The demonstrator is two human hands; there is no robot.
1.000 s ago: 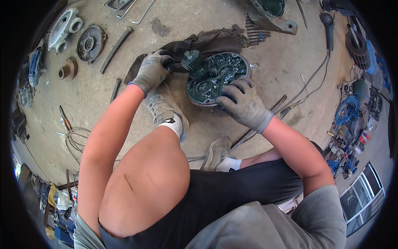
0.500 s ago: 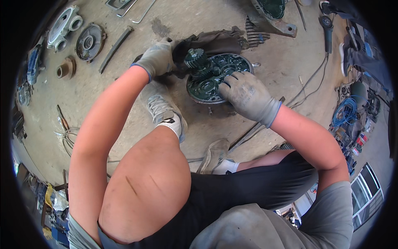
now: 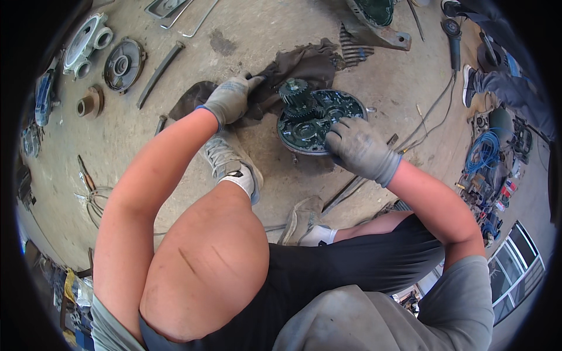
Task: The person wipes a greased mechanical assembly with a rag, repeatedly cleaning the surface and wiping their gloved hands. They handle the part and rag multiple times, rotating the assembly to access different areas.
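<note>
- In the head view, the round dark green metal plate (image 3: 305,130), wet and shiny, sits on the grey-brown concrete floor (image 3: 257,140), at 1 o'clock from the middle.
- A stack of dark green metal gears with a small post on top (image 3: 297,100) stands up at the plate's 10 o'clock.
- The right hand, in a dirty grey glove (image 3: 359,147), is at 2 o'clock. Its fingers are bent over the plate's rim at 4 o'clock, and it grasps that edge.
- The left hand, in a matching grey glove (image 3: 230,100), is at 11 o'clock. It touches the crumpled dark brown cloth (image 3: 301,63); I cannot tell if the fingers pinch it.
- The cloth lies at 12 o'clock, just behind the gears, and also shows past the left hand.
- Near 1 o'clock, a big grey metal case with dark green inside (image 3: 383,36) sits by a black-and-grey striped cloth (image 3: 354,54).
- At 10 o'clock lie a long bent metal bar (image 3: 160,76), a round grey metal cover (image 3: 124,65) and a rusty brown metal ring (image 3: 89,103).
- At 2 o'clock are a grey hand grinder (image 3: 453,45) and another person's leg in dark trousers (image 3: 508,88).
- At 3 o'clock is a bright blue coil of hose (image 3: 483,153).
</note>
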